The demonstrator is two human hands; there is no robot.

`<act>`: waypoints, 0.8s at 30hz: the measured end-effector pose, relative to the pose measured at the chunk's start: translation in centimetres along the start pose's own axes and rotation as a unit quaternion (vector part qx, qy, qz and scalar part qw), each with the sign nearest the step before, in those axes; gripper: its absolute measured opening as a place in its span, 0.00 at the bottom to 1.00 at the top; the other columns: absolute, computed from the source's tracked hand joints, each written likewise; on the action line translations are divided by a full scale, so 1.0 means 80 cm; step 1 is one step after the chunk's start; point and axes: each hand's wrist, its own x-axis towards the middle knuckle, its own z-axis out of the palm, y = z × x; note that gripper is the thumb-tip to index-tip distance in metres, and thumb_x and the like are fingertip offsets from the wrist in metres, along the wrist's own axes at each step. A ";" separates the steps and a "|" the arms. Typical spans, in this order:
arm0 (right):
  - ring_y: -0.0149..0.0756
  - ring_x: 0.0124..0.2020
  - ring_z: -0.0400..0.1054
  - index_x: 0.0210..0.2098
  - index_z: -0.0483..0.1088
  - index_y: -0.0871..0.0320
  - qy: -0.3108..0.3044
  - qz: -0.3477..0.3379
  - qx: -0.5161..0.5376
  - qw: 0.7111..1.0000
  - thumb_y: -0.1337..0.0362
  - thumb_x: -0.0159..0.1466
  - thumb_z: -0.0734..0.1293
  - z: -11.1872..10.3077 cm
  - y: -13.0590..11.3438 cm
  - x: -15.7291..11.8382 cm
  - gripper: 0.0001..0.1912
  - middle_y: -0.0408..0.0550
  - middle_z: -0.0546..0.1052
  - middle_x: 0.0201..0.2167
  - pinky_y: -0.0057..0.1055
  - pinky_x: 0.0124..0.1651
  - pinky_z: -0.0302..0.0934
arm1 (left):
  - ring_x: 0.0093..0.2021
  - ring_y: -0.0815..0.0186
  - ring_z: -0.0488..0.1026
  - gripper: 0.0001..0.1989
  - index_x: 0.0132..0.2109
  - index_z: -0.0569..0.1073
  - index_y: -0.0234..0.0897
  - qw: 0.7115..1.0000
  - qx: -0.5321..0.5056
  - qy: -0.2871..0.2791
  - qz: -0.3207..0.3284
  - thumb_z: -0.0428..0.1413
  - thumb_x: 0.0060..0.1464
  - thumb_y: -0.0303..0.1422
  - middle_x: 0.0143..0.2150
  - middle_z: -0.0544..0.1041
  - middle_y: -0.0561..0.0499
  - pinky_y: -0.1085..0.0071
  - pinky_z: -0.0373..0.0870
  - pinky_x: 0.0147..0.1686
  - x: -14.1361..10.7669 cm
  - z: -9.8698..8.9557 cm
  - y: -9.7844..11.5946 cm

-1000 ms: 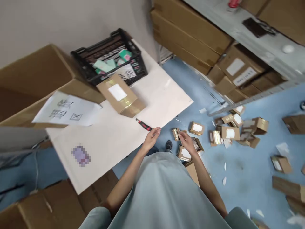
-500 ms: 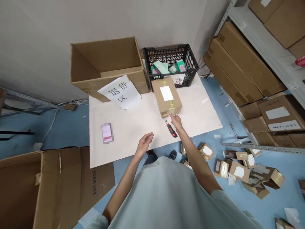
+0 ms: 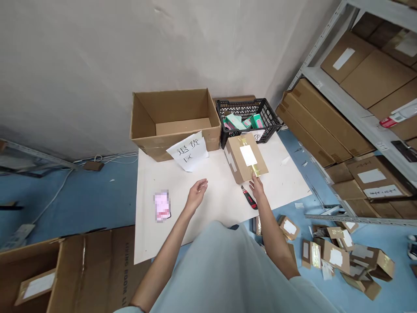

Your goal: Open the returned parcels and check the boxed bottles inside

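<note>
A taped cardboard box point(image 3: 235, 166) with a white label on top stands tilted on the table, its left side showing. My right hand point(image 3: 257, 187) grips its near edge at the yellow tape, with some fingers hidden. Just left of that hand a red and black utility knife point(image 3: 249, 198) lies on the tabletop. My left hand point(image 3: 196, 194) hovers over the table to the left of the box, open with fingers loosely bent and nothing in it.
Behind are a large open carton point(image 3: 176, 141) with a paper sign point(image 3: 189, 152) and a black crate point(image 3: 224, 134) holding green boxes. A blurred pink item point(image 3: 162, 205) lies at left. Shelves point(image 3: 352, 113) and discarded boxes point(image 3: 335, 256) are on the right.
My right hand has taken hold of the box's near edge, and the box has tipped and turned slightly. My left hand stays empty. The view has shifted upward.
</note>
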 end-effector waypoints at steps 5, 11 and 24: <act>0.46 0.56 0.79 0.63 0.76 0.45 -0.051 -0.038 0.011 0.998 0.22 0.62 0.60 -0.030 0.010 -0.023 0.46 0.54 0.83 0.60 0.49 0.59 0.75 | 0.77 0.43 0.65 0.36 0.71 0.71 0.41 0.992 0.063 0.012 0.107 0.65 0.61 0.49 0.77 0.69 0.35 0.43 0.64 0.74 0.085 0.033 0.057; 0.50 0.60 0.78 0.63 0.76 0.48 -0.068 -0.040 0.023 0.997 0.23 0.60 0.66 -0.050 0.003 -0.023 0.46 0.56 0.81 0.64 0.49 0.59 0.76 | 0.80 0.34 0.56 0.48 0.75 0.69 0.40 0.964 0.165 -0.050 0.205 0.74 0.50 0.43 0.75 0.69 0.35 0.41 0.50 0.79 0.132 0.066 0.085; 0.55 0.65 0.75 0.61 0.80 0.57 -0.193 -0.064 -0.043 0.978 0.28 0.61 0.71 0.010 -0.045 -0.024 0.45 0.57 0.83 0.62 0.50 0.68 0.71 | 0.57 0.51 0.75 0.53 0.81 0.61 0.50 0.975 0.216 0.046 0.021 0.72 0.52 0.47 0.49 0.65 0.50 0.53 0.75 0.63 -0.054 -0.027 -0.061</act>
